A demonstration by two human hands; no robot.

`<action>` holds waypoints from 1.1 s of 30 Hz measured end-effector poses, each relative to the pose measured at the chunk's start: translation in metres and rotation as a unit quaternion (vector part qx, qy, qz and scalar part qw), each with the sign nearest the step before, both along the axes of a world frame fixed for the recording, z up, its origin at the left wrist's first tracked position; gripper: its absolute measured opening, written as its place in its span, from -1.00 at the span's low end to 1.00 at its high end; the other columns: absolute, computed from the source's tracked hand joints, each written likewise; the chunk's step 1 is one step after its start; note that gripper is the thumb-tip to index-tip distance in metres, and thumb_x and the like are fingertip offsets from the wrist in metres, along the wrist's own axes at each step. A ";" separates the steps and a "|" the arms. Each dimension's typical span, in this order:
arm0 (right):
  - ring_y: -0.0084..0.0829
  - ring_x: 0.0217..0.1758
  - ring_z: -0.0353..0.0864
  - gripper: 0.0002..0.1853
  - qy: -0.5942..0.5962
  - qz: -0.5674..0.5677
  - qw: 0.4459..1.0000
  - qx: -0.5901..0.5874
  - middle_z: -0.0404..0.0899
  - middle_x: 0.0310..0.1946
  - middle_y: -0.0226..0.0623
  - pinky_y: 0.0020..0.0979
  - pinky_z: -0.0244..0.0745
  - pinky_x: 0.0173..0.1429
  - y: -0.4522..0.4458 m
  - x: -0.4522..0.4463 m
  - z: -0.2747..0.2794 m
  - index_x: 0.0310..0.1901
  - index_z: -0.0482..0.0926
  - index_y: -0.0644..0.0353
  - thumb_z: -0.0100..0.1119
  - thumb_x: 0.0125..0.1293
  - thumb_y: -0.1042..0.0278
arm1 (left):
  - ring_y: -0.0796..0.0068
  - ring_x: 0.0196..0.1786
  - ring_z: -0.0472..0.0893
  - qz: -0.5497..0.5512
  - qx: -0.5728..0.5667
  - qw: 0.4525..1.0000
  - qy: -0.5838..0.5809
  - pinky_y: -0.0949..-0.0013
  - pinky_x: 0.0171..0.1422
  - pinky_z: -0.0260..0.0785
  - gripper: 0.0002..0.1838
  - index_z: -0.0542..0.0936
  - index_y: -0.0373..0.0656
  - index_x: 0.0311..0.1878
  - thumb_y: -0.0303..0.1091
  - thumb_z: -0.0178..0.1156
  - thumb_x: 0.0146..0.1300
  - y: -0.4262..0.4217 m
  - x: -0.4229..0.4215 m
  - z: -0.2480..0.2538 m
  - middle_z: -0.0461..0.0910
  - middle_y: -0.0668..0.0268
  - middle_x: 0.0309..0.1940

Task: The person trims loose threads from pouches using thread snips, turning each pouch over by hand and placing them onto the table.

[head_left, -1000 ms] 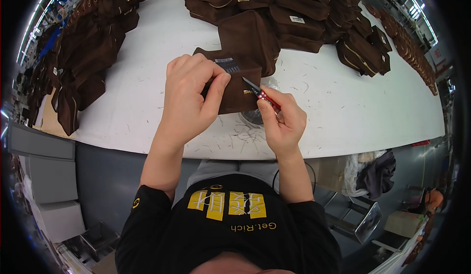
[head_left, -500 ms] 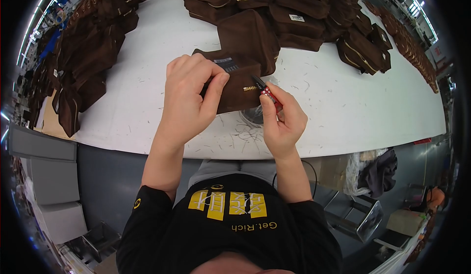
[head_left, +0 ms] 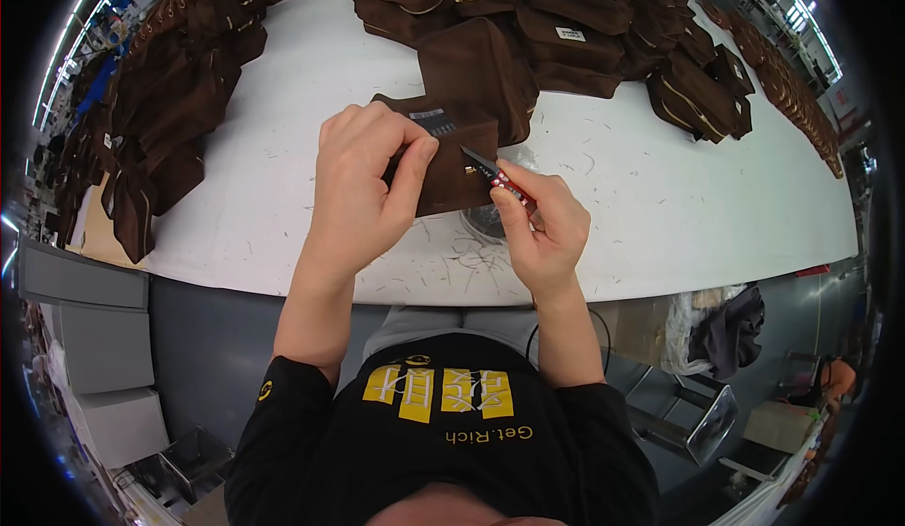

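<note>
A brown fabric bag (head_left: 457, 172) lies on the table in front of me, with a dark printed label (head_left: 434, 123) on its near panel. My left hand (head_left: 363, 182) is closed on the bag's left edge, with thumb and bent fingers pinched together. My right hand (head_left: 547, 224) is closed around small thread snips (head_left: 504, 183) with a red patterned handle. Their dark pointed blades aim up and left over the bag's surface. A small gold-coloured metal piece (head_left: 469, 170) shows beside the blades, partly covered. The lower part of the snips is hidden in my fingers.
Brown bags with gold zippers (head_left: 698, 102) are heaped along the table's far side, and more brown pieces (head_left: 174, 116) lie at the left. A clear round container (head_left: 483, 226) stands under the bag's near edge. Thread scraps (head_left: 471, 267) litter the white table (head_left: 716, 215).
My right hand has tilted the thread snips, and their tips have shifted left across the bag, covering more of the gold-coloured piece. My left hand stays nearly still.
</note>
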State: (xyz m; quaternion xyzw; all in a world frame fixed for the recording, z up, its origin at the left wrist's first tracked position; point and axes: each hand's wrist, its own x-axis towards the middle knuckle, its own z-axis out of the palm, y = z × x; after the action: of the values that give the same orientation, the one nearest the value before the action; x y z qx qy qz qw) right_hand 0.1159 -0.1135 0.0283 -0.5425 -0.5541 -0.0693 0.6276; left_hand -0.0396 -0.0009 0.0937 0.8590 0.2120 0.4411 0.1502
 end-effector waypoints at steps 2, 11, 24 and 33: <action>-0.47 -0.54 0.51 -0.74 0.002 0.000 1.000 -0.003 0.70 -0.44 -0.38 -0.44 0.35 -0.31 -0.001 0.000 0.001 -0.11 0.71 0.25 0.46 0.15 0.48 | 0.31 -0.35 0.43 -0.002 0.002 1.000 -0.001 0.28 -0.05 0.21 -0.90 0.57 -0.15 -0.42 -0.48 0.29 0.20 0.001 0.000 -0.001 0.48 0.35 -0.50; -0.47 -0.50 0.48 -0.74 0.032 -0.008 0.999 -0.008 0.71 -0.41 -0.34 -0.45 0.36 -0.36 0.000 -0.003 -0.001 -0.08 0.71 0.24 0.44 0.17 0.50 | 0.31 -0.35 0.42 -0.003 -0.001 1.000 0.002 0.29 -0.05 0.21 -0.89 0.57 -0.15 -0.42 -0.48 0.29 0.20 0.000 0.000 0.000 0.48 0.35 -0.50; -0.46 -0.47 0.53 -0.72 0.164 0.046 0.985 0.012 0.70 -0.34 -0.29 -0.48 0.41 -0.36 0.001 0.003 -0.003 -0.05 0.69 0.26 0.43 0.19 0.50 | 0.31 -0.34 0.42 -0.002 -0.013 1.000 -0.024 0.31 -0.09 0.23 -0.91 0.57 -0.17 -0.40 -0.49 0.27 0.22 0.005 0.001 -0.003 0.51 0.33 -0.46; -0.39 -0.53 0.53 -0.64 -0.092 0.090 0.990 -0.064 0.69 -0.47 -0.41 -0.40 0.37 -0.30 -0.017 0.012 0.005 -0.07 0.70 0.14 0.51 0.06 0.32 | 0.29 -0.35 0.44 -0.006 -0.041 0.999 -0.035 0.31 -0.21 0.28 -0.92 0.58 -0.22 -0.37 -0.50 0.28 0.24 0.005 0.005 -0.002 0.48 0.30 -0.48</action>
State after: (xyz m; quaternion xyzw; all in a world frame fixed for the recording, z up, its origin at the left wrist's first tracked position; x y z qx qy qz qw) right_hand 0.1280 -0.1303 0.0333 -0.5208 -0.6593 -0.0260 0.5416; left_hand -0.0350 0.0040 0.0917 0.8374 0.2196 0.4610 0.1948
